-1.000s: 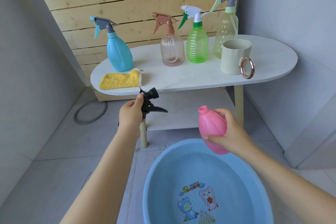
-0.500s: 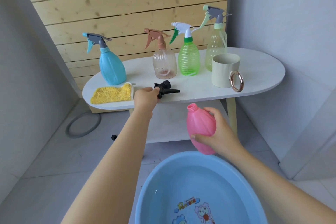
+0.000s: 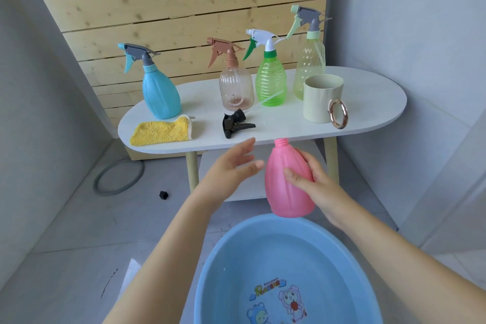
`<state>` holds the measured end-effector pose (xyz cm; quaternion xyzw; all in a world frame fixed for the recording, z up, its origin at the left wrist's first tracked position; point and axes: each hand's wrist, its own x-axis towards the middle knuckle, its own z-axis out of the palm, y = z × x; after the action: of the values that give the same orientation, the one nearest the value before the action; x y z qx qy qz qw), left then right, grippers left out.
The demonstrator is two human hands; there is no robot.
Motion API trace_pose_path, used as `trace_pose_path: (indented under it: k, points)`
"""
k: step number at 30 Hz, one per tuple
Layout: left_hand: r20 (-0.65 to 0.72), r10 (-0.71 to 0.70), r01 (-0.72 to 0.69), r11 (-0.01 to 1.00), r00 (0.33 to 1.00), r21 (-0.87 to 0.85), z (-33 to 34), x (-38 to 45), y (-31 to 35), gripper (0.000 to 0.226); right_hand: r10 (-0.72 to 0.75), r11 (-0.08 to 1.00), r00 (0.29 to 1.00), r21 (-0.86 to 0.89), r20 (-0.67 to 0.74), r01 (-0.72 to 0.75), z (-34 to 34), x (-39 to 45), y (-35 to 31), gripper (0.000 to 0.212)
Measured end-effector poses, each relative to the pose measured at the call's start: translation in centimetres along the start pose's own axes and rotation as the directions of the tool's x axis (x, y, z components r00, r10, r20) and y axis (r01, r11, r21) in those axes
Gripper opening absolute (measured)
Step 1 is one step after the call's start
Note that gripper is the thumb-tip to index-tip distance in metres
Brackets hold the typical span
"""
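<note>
Holding a pink bottle (image 3: 285, 192) upright in the right grip (image 3: 314, 184), thumb crossing its ribbed front, fingers curling round its right side. Showing an opaque pear-shaped body narrowing to a bare threaded neck, uncapped, mouth facing up just below the front edge of the worktop (image 3: 368, 102). Hanging above the far rim of the blue basin (image 3: 263, 250). Showing a black trigger head (image 3: 234, 123) detached, lying on its side near the worktop's front edge, lever pointing right.
</note>
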<state>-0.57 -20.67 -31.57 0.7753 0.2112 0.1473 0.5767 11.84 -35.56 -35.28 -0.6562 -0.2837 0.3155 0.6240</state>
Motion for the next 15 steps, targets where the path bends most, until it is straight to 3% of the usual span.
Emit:
trace_pose_path:
  k: [3,5,10,13,15]
  points:
    - [0.226,-0.049,0.051,0.999,0.973,0.0,0.6,0.4,-0.8,0.085,-0.016,0.99,0.998,0.139,0.056,0.008,0.2,0.2,0.1,0.059]
    - [0.307,-0.046,0.057,0.998,0.951,-0.027,1.7,0.5,-1.3,0.089,-0.01,0.979,0.997,0.203,0.073,-0.006,0.4,0.5,0.1,0.064]
    - [0.151,-0.14,0.153,0.985,0.979,-0.079,2.6,1.2,-1.2,0.107,0.036,0.982,0.994,0.182,0.105,-0.055,-0.1,1.0,-0.7,0.068]
    - [0.06,-0.125,0.13,0.987,0.99,-0.09,2.9,1.5,-1.2,0.107,-0.06,0.991,0.992,-0.125,-0.114,0.046,-0.5,1.6,-1.8,0.048]
    - [-0.004,-0.117,0.116,0.989,0.993,-0.089,3.0,1.6,-1.1,0.109,-0.204,0.964,0.914,-0.236,-0.349,0.125,-1.2,1.9,-2.7,0.016]
